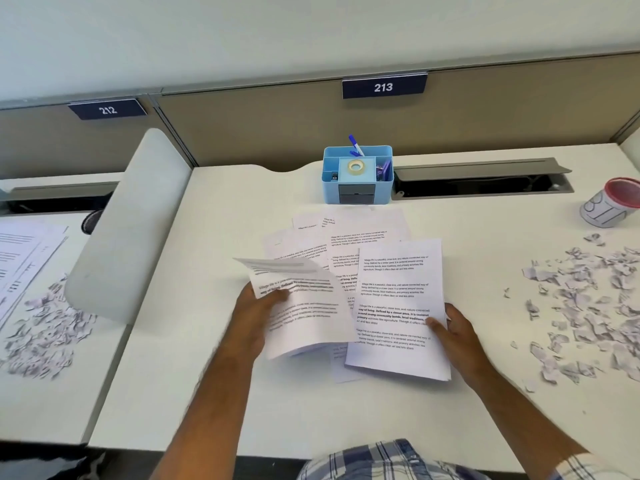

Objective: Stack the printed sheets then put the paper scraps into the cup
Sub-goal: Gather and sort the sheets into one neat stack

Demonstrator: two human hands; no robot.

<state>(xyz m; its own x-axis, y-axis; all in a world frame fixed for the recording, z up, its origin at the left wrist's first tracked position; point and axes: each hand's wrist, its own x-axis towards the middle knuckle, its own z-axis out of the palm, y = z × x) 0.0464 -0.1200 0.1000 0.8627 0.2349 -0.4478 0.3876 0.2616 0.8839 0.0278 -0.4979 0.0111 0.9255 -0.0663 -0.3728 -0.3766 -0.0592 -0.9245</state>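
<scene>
While a grey divider (128, 223) bounds the worktop (214, 393) on the left, the left hand (258, 313) pinches a curling printed sheet (304, 306) at its left edge, thumb on top. Loose sheets (349, 237) fan out behind. The right hand (453, 330) holds a neat stack (398, 306) at its right edge, fingers under, thumb pressing the top. Bare worktop separates it from the paper scraps (585, 306); the cup (611, 202) stands beyond them, at the frame's right edge.

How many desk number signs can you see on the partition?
2. The 212 sign hangs on the partition at the far left, above the neighbouring desk. The 213 sign hangs at the centre, above the blue desk organizer. Others may lie outside the view.
</scene>
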